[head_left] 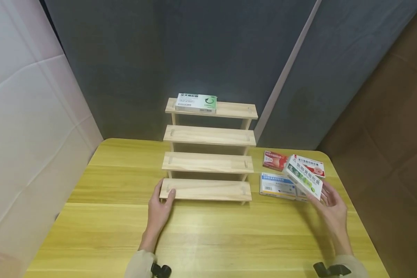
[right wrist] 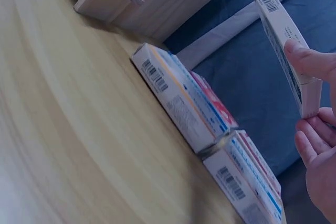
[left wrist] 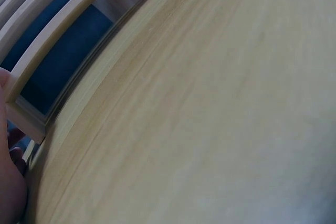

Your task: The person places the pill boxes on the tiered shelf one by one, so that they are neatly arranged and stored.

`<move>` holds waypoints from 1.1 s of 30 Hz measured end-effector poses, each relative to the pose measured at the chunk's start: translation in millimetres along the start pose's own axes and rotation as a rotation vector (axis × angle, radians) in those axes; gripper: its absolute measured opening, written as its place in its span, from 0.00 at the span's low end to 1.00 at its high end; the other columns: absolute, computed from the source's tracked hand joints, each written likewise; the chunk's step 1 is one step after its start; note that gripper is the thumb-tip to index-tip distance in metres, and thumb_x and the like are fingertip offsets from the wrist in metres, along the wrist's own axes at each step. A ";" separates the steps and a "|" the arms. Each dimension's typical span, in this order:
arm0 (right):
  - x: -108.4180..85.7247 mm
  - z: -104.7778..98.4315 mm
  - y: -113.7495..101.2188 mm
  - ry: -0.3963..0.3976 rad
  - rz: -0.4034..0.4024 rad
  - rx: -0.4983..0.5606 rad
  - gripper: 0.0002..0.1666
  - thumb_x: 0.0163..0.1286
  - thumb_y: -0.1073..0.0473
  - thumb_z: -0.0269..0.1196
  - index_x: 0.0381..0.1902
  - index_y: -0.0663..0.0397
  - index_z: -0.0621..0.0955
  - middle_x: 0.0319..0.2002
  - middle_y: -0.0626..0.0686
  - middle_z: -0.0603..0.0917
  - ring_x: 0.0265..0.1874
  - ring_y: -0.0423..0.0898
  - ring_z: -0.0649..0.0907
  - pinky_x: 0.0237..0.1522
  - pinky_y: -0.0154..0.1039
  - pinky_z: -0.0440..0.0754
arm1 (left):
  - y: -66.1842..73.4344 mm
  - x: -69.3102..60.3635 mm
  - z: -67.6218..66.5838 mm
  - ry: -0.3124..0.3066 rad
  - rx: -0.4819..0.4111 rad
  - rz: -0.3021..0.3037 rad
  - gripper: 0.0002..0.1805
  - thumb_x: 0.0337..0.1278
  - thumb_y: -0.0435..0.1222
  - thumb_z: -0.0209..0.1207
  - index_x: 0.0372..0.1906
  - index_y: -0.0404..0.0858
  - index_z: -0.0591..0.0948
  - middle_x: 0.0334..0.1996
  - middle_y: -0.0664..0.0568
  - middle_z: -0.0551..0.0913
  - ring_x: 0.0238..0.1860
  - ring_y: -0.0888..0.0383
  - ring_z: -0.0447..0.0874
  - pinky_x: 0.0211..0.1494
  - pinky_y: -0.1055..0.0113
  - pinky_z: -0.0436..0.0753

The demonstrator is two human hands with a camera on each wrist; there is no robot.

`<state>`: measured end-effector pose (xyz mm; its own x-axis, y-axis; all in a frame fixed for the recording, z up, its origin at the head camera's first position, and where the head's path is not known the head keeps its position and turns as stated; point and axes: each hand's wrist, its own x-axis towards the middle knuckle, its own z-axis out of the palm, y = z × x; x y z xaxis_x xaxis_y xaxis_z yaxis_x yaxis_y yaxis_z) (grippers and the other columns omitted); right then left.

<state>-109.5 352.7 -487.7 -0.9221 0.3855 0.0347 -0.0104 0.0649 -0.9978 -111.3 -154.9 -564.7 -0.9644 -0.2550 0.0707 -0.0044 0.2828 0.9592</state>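
Observation:
A four-step wooden display rack (head_left: 208,162) stands on the table. My left hand (head_left: 160,210) grips the left end of its lowest step, thumb on top; only part of that hand shows at the left edge of the left wrist view. My right hand (head_left: 333,210) holds a white and green medicine box (head_left: 304,177) by its near end, tilted above several other boxes. Below it lie a red box (head_left: 273,160), a white and red box (head_left: 313,164), a blue and white box (head_left: 277,185) and another blue and white box (right wrist: 231,182), partly hidden in the head view.
On the rack's top step, towards the left, lies a white and green medicine box (head_left: 196,103). A dark curtain (head_left: 208,50) hangs behind the wooden table (head_left: 201,239). Pale cloth (head_left: 27,116) borders the left side, brown cloth (head_left: 385,127) the right.

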 end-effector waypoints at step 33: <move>38.2 48.9 -46.7 -0.038 -0.155 0.019 0.43 0.58 0.73 0.73 0.71 0.63 0.72 0.58 0.46 0.83 0.56 0.35 0.80 0.60 0.22 0.76 | -0.5 0.8 -0.2 -0.001 -0.004 0.003 0.36 0.73 0.45 0.57 0.78 0.39 0.60 0.76 0.39 0.64 0.78 0.42 0.59 0.82 0.44 0.58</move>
<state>-163.1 319.4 -442.5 -0.9227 0.3373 0.1866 -0.1606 0.1035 -0.9816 -112.0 -155.4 -565.1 -0.9646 -0.2533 0.0737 -0.0001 0.2797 0.9601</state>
